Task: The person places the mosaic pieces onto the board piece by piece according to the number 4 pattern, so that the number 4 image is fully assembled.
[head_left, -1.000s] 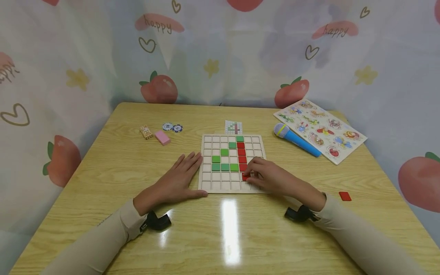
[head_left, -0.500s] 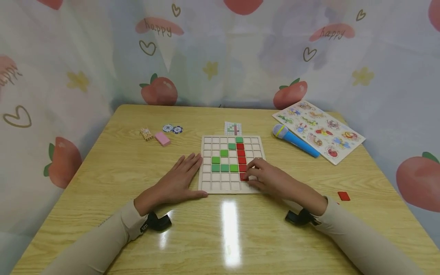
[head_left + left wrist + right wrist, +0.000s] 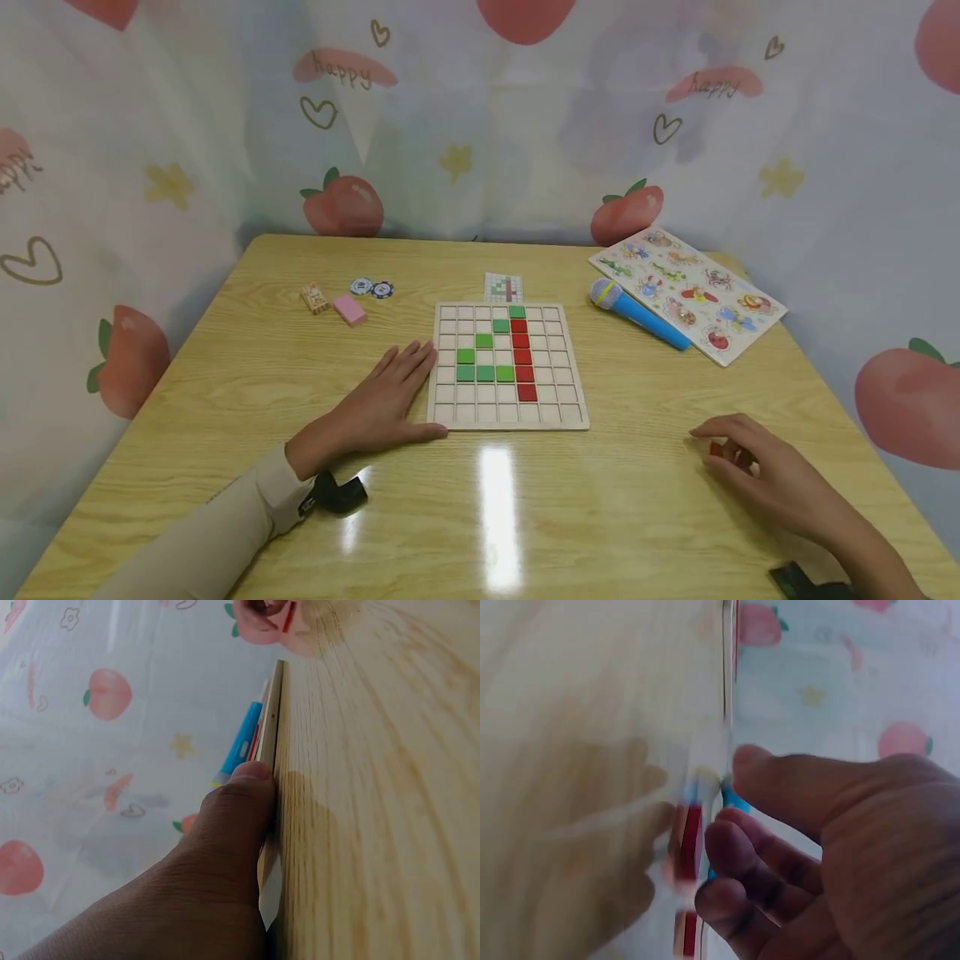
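On the table lies a square wooden grid board (image 3: 539, 417), with several green tiles (image 3: 485, 373) and a column of red tiles (image 3: 522, 357) in its cells. My left hand (image 3: 375, 402) rests flat beside the board, fingers straight against its left edge. In the left wrist view the left thumb (image 3: 234, 814) touches the board's front edge. At the table's right side, my right hand (image 3: 772, 471) hovers with loosely bent fingers over loose red tiles. In the right wrist view a loose red tile (image 3: 691, 841) lies beyond the fingertips; thumb and fingers are apart, gripping nothing.
Behind the board lies a small pattern card (image 3: 503, 287). A blue toy microphone (image 3: 648, 321) and an insect picture board (image 3: 697, 292) are at back right. Back left are a pink block (image 3: 349, 310), poker chips (image 3: 372, 287) and a small wooden bundle (image 3: 314, 298).
My right hand has let go of the lowest red tile in the column and moved right, away from the board, to the loose red tiles. My left hand has stayed by the board.
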`<state>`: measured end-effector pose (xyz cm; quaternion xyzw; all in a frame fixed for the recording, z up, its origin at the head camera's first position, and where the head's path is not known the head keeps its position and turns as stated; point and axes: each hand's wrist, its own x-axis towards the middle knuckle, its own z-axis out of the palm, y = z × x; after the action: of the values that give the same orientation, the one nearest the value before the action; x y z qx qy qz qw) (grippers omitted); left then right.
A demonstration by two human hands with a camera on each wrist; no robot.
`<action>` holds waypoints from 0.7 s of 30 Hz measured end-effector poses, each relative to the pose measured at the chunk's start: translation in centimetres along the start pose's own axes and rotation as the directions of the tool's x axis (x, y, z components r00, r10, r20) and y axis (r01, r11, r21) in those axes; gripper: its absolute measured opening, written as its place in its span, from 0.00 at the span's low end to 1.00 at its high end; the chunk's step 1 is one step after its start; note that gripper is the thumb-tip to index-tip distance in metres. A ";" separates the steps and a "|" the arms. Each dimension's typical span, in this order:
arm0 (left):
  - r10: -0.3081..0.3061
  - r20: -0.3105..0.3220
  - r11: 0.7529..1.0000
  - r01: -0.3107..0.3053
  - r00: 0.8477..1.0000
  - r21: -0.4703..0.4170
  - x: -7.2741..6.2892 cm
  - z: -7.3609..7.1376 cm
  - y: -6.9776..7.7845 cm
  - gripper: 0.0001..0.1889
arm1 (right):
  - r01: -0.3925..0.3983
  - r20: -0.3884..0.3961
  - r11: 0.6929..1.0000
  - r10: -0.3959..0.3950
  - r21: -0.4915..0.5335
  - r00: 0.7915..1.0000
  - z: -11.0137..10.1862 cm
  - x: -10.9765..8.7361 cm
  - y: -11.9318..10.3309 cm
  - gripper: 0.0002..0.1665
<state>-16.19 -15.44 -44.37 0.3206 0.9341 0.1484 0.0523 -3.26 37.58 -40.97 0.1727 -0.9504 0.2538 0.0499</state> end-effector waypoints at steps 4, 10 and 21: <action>0.007 -0.011 1.000 -0.007 1.000 -0.002 0.1 -0.1 0.1 0.64 | -0.044 0.016 0.999 0.044 -0.023 0.999 -0.4 -2.4 1.5 0.29; 0.011 -0.012 1.000 -0.011 1.000 -0.008 -0.1 -0.1 0.0 0.63 | -0.009 -0.024 0.997 0.008 -0.071 1.000 -0.1 -3.2 1.9 0.30; 0.002 0.005 1.000 -0.002 1.000 -0.009 0.0 -0.1 -0.1 0.63 | -0.119 -0.079 0.988 0.112 -0.096 0.991 0.2 -3.1 2.1 0.23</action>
<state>-16.25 -15.50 -44.30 0.3218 0.9329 0.1516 0.0560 -1.14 40.08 -42.70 0.1052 -0.9679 0.2145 0.0783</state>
